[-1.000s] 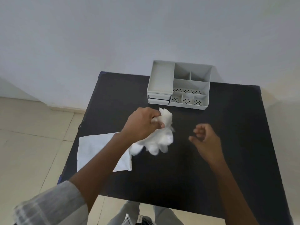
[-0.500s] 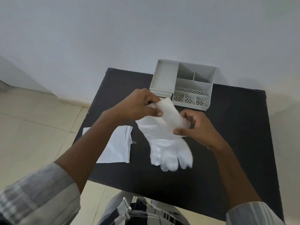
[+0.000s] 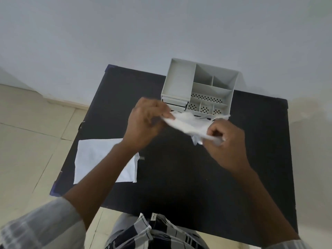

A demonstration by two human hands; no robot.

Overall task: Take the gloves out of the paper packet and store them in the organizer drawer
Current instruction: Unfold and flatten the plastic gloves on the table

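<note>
Thin white plastic gloves (image 3: 190, 124) are bunched and stretched between my two hands, above the black table just in front of the organizer. My left hand (image 3: 145, 121) pinches their left end. My right hand (image 3: 224, 139) grips the crumpled right end, and part of the gloves is hidden in its fist. The grey organizer (image 3: 199, 90) stands at the table's far edge, with open compartments on top and small drawers (image 3: 173, 103) at its lower left front; I cannot tell whether a drawer is pulled out. The flat white paper packet (image 3: 100, 159) lies at the table's left, partly under my left forearm.
The black table (image 3: 179, 177) stands against a pale wall, with tiled floor to its left. My checked clothing shows at the bottom of the view, close to the table's near edge.
The gloves hung spread open with fingers down half a second ago. Now they are gathered into a crumpled band between both hands, which have risen toward the organizer.
</note>
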